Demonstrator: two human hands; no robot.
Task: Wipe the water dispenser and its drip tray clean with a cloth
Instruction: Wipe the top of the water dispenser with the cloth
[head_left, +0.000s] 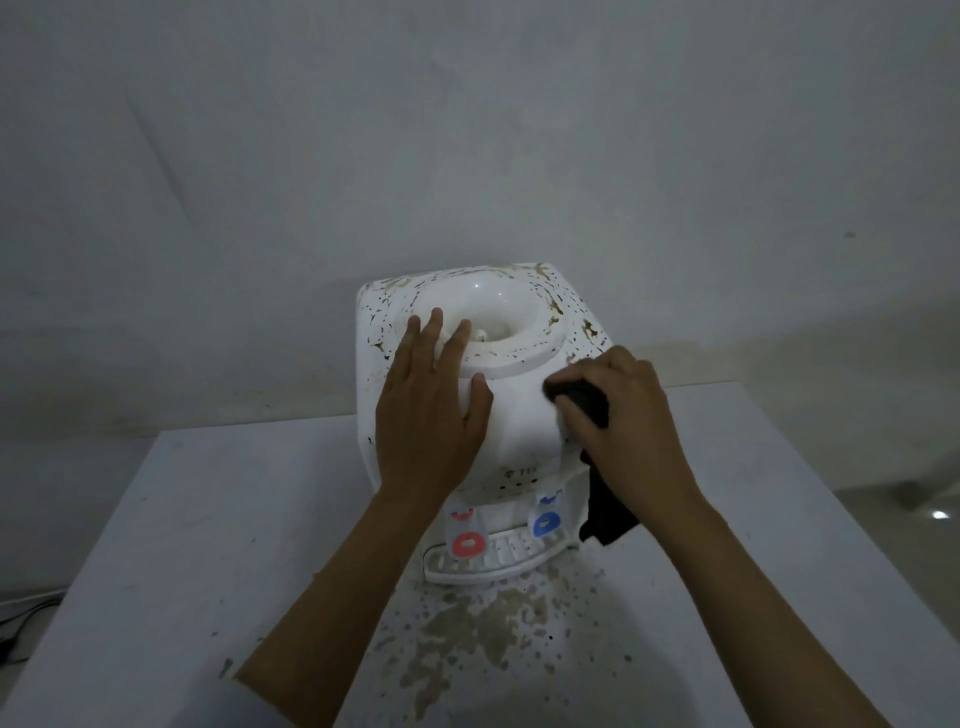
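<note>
A white tabletop water dispenser (519, 415) stands on a white table, its top speckled with brown dirt around the bottle well. My left hand (431, 410) lies flat and open on the top's front left, pressing on it. My right hand (623, 426) grips a dark cloth (605, 512) against the dispenser's right front corner; the cloth's tail hangs down beside the blue tap (545, 524). A red tap (467, 543) sits on the left. The slotted drip tray (498, 564) juts out below the taps.
The white table (208, 545) carries a patch of brown specks and smears (478, 629) in front of the drip tray. A pale wall rises close behind the dispenser. Dark cables (26, 618) lie on the floor at lower left.
</note>
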